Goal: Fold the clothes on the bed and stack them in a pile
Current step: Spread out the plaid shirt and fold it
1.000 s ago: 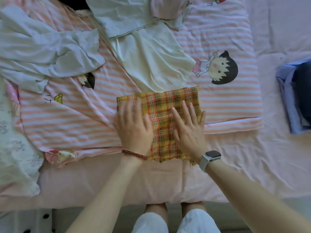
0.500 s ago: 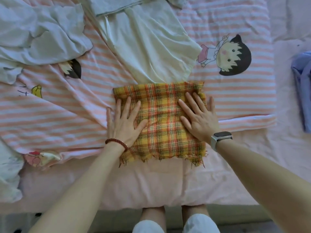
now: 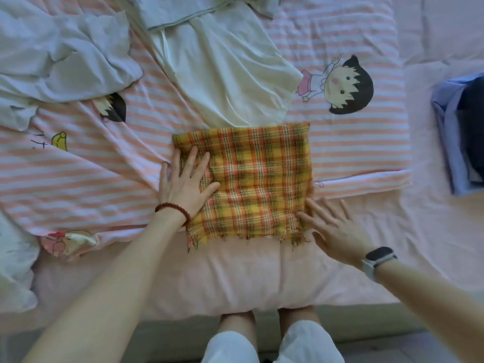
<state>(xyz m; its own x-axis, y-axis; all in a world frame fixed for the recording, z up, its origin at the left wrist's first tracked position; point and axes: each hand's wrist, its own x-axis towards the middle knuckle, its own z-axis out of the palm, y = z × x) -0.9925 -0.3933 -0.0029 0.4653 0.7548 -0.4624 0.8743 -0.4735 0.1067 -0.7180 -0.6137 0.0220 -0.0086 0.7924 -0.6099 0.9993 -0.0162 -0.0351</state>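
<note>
Plaid cloth (image 3: 251, 179): lying folded into a rough square near the front edge of the bed (image 3: 235, 279); its far edge is straight and its near edge is fraying into loose threads; it is sitting half on the striped blanket (image 3: 78, 184) and half on the plain pink sheet.
Left hand (image 3: 184, 184): lying flat with fingers spread, pressing on the cloth's left edge; the little finger is reaching past the edge onto the blanket.
Right hand (image 3: 332, 226): lying open with fingers straight and spread just beside the cloth's near right corner; the fingertips are touching or nearly touching the frayed corner, and I cannot tell which.
Open room: bare pink sheet is stretching to the right of the cloth as far as the blue pile (image 3: 455, 132), and along the front edge below it.
Blue pile: sitting well apart at the right, folded, with something dark on top.
White garment (image 3: 225, 82): lying smooth and unfolded just beyond the cloth's far edge, touching it.
Pale crumpled garment (image 3: 60, 61): bunching at the far left.
Blanket: showing soft pink and white stripes with a cartoon girl (image 3: 343, 85) printed on it, and creasing towards the left.
Wrists: a red bead bracelet (image 3: 172, 209) is circling the left; a watch (image 3: 377, 258) is sitting on the right.
</note>
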